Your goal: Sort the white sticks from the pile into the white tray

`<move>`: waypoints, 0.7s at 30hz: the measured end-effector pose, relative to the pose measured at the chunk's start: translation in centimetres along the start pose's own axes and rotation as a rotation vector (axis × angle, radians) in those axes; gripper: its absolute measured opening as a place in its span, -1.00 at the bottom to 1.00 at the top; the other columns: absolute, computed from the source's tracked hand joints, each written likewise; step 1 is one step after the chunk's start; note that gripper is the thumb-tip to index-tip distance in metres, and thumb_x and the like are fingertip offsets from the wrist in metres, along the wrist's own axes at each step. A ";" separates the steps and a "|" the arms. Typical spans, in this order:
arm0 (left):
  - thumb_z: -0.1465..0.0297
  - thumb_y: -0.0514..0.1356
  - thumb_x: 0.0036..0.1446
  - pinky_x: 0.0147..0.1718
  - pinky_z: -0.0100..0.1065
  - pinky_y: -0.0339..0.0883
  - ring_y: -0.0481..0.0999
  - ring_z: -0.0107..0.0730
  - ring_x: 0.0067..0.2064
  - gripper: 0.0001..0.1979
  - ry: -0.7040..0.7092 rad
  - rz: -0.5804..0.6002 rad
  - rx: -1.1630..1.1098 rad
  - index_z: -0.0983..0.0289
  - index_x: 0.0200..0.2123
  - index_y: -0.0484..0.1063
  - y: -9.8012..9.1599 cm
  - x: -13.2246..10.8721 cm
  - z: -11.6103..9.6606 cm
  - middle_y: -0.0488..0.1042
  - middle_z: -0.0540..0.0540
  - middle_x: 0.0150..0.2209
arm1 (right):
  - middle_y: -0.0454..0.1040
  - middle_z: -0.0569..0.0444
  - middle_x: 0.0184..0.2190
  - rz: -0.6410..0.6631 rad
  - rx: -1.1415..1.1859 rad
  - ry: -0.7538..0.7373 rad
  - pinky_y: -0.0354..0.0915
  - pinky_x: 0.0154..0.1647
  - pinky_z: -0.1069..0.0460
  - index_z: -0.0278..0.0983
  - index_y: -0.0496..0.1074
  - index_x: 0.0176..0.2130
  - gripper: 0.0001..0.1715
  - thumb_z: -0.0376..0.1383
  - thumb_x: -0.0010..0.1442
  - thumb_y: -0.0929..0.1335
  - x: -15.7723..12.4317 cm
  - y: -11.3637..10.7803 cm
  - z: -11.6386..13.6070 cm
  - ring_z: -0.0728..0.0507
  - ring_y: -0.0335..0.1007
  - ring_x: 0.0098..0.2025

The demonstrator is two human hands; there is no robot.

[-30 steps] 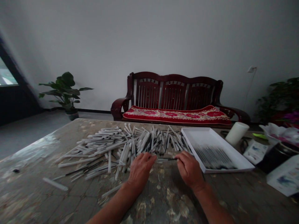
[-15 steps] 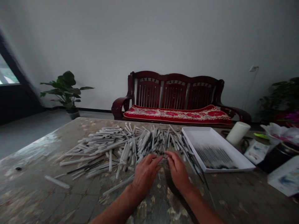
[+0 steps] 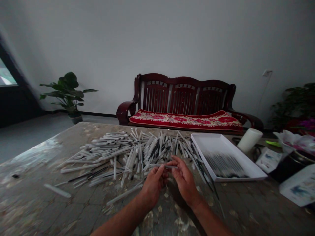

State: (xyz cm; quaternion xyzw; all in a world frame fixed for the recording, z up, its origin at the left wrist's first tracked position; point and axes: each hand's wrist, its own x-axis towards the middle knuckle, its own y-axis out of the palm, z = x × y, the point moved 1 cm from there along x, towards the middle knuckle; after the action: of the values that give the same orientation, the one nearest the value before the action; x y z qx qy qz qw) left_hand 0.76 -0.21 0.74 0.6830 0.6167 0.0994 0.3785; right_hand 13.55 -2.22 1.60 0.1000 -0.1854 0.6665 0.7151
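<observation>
Just in front of the pile, both my hands hold one slim, pale pen (image 3: 157, 165) that lies roughly level, side to side. My left hand (image 3: 152, 186) pinches it between thumb and curled fingers. At the pen's right end, my right hand (image 3: 185, 180) has its thumb and fingers closed around it; the fingers partly hide that end. Behind my hands spreads a loose heap of pen parts (image 3: 133, 155), whitish translucent tubes mixed with thin dark sticks. To the right, a white shallow box (image 3: 207, 140) holds a row of slim grey pens (image 3: 225, 165) laid side by side.
A white roll or cylinder (image 3: 250, 140), small printed boxes (image 3: 268, 159) and a black container (image 3: 286, 167) stand right of the tray. One loose tube (image 3: 57, 190) and a small black piece (image 3: 15, 176) lie at left on the table (image 3: 81, 209). Beyond is a wooden bench (image 3: 183, 98).
My hands have lifted slightly, and the pen now shows between them. The left fingers have curled around it, while the right fingers have turned upward. The camera view has shifted slightly.
</observation>
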 end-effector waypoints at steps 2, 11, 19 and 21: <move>0.34 0.32 0.07 -0.53 -0.52 0.31 0.49 -0.53 -0.48 -0.82 -0.004 -0.074 -0.071 0.30 -0.40 0.41 -0.1 0.2 -0.7 0.50 0.01 -0.45 | 0.53 -0.05 -0.08 -0.028 -0.037 0.038 0.42 -0.10 -0.06 -0.20 0.29 0.14 -0.54 -0.16 0.30 0.20 0.6 -1.4 -0.6 -0.16 0.50 -0.10; 0.52 0.14 0.25 -0.54 -0.53 0.40 0.55 -0.50 -0.49 -0.80 -0.032 -0.176 -0.155 0.32 -0.46 0.35 -0.2 0.8 -1.7 0.48 0.00 -0.54 | 0.54 -0.04 -0.21 -0.180 -1.064 -0.034 0.27 -0.12 -0.03 -0.21 0.55 -0.18 -0.67 -0.37 0.20 0.24 3.1 -9.8 -3.7 -0.18 0.43 -0.16; 0.49 0.26 0.15 -0.52 -0.53 0.40 0.55 -0.51 -0.49 -0.83 -0.011 -0.135 -0.123 0.30 -0.46 0.34 -0.3 0.7 -1.5 0.47 -0.02 -0.53 | 0.50 -0.08 -0.39 -0.037 -1.367 -0.121 0.20 -0.22 -0.03 -0.23 0.56 -0.38 -0.78 -0.43 0.15 0.32 3.8 -8.4 -4.2 -0.20 0.37 -0.26; 0.48 0.27 0.14 -0.52 -0.54 0.39 0.54 -0.52 -0.49 -0.82 -0.015 -0.134 -0.100 0.30 -0.46 0.33 -0.3 0.7 -1.4 0.47 -0.02 -0.52 | 0.49 -0.11 -0.39 -0.036 -1.364 -0.109 0.20 -0.22 -0.04 -0.24 0.54 -0.40 -0.80 -0.44 0.13 0.33 3.9 -8.3 -4.2 -0.22 0.37 -0.26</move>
State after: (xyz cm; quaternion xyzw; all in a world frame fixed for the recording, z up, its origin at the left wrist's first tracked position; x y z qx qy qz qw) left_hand -0.16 1.02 1.29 0.6213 0.6524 0.0993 0.4225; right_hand 22.54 2.22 0.15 -0.3363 -0.5979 0.3829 0.6187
